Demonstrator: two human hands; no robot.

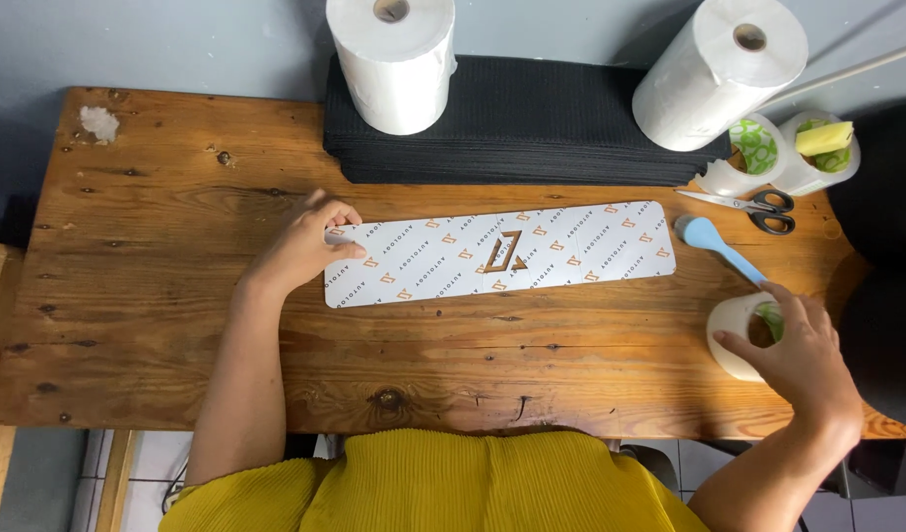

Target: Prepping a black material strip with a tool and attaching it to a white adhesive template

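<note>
My left hand [300,246] rests with its fingertips pinching the left end of the long printed card strip [499,253], thumb and fingers closed lightly on its upper left corner. The strip lies flat on the wooden table [158,325], and its long axis runs away from that hand to the right, tilting slightly upward toward the far end. My right hand [798,355] is well apart from the strip, down past its right end, curled over a roll of clear tape [744,335] near the table's right edge; the fingers wrap its top and side, gripping it. So the left hand is the one on the strip, and the right is the one on the tape.

Just above my right hand lies one blue-handled tool [719,246], its head near the strip's right end. Beyond it is one pair of scissors [758,207]. I count three tape rolls in all: the one under my right hand and two more [778,153] by the scissors. Two white paper rolls [394,59] stand on one stack of black sheets [512,123] beyond the strip.
</note>
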